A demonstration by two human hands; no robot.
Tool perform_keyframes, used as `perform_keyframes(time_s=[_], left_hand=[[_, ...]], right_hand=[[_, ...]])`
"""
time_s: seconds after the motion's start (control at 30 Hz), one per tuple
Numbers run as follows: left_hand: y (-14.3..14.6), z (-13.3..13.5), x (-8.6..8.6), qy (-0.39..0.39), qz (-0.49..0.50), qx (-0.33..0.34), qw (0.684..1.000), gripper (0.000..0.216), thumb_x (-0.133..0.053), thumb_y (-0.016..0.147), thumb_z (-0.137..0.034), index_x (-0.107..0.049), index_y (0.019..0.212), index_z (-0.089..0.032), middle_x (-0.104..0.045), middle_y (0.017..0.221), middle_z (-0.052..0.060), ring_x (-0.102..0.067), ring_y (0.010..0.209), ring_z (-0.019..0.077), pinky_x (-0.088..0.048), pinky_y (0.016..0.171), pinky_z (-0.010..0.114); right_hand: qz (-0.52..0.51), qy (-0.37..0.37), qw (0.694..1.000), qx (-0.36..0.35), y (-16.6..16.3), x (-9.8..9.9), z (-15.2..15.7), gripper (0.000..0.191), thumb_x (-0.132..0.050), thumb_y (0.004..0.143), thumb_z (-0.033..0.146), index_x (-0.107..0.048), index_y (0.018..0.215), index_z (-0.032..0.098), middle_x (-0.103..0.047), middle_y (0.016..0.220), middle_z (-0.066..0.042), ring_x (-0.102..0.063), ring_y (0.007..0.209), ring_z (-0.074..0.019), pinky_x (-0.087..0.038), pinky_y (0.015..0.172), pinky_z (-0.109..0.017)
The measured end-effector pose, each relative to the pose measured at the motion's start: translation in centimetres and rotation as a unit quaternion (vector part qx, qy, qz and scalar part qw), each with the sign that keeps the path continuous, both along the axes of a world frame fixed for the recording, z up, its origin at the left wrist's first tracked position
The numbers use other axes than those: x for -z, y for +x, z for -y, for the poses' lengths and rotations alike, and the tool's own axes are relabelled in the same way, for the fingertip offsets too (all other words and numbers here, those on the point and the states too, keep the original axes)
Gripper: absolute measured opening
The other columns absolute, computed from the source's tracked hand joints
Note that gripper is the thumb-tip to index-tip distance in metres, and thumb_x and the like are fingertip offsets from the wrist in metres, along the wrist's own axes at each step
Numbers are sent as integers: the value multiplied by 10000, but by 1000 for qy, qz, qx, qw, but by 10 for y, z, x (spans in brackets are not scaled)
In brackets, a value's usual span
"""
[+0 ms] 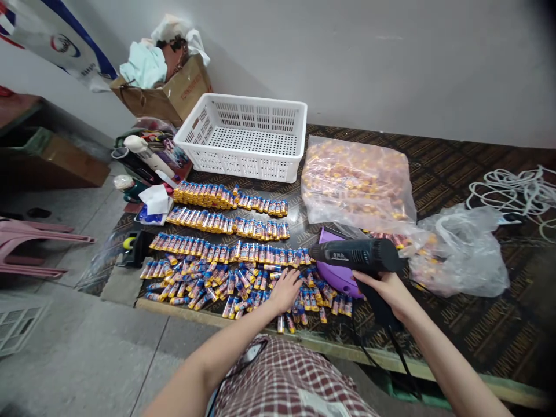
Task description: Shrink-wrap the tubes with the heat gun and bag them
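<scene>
My left hand (286,289) lies with fingers stretched out on a loose heap of small tubes (243,284) with blue and yellow ends and printed labels. In my right hand (391,292) is a black heat gun (356,255), its nozzle pointing left over the end of a row of these tubes. The fingers wrap the handle, and a cord hangs below it. Under the heat gun is a purple plastic scoop or dustpan (336,275), partly hidden. Behind the heap, more tubes stand side by side in several neat rows (226,223).
Behind the rows sits a white perforated basket (243,159). To its right lies a clear bag (358,179) full of tubes, near a crumpled plastic bag (460,255) and coiled white cord (512,188). Bottles (141,153) and a black tape dispenser (134,248) occupy the left side.
</scene>
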State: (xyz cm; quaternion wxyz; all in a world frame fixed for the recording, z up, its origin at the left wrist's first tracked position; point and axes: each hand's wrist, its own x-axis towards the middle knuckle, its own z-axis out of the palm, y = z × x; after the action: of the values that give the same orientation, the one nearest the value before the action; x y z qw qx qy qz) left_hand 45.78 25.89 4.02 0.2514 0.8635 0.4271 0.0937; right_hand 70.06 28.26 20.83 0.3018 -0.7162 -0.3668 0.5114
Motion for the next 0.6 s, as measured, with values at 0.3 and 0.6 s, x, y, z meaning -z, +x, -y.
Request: perform_keyframes(time_s=[0.3, 0.6], left_hand=[[-60, 49, -7, -26, 69, -161, 984, 244, -429, 845, -156, -617, 994, -201, -592, 1117, 94, -512, 1081, 212, -428, 952, 429], [-142, 70, -11, 3, 71, -364, 929, 225, -422, 838, -157, -631, 919, -189, -643, 923, 69, -574, 907, 190, -478, 833, 365]], right_hand=[[-36, 25, 995, -91, -38, 18, -13, 497, -749, 623, 412, -642, 1046, 175, -670, 1097, -76, -574, 1076, -292, -446, 933, -447], [-134, -12, 984, -117, -90, 13, -29, 453, -739, 630, 431, -635, 984, 167, -708, 912, -72, -652, 742, -232, -540, 663, -351]])
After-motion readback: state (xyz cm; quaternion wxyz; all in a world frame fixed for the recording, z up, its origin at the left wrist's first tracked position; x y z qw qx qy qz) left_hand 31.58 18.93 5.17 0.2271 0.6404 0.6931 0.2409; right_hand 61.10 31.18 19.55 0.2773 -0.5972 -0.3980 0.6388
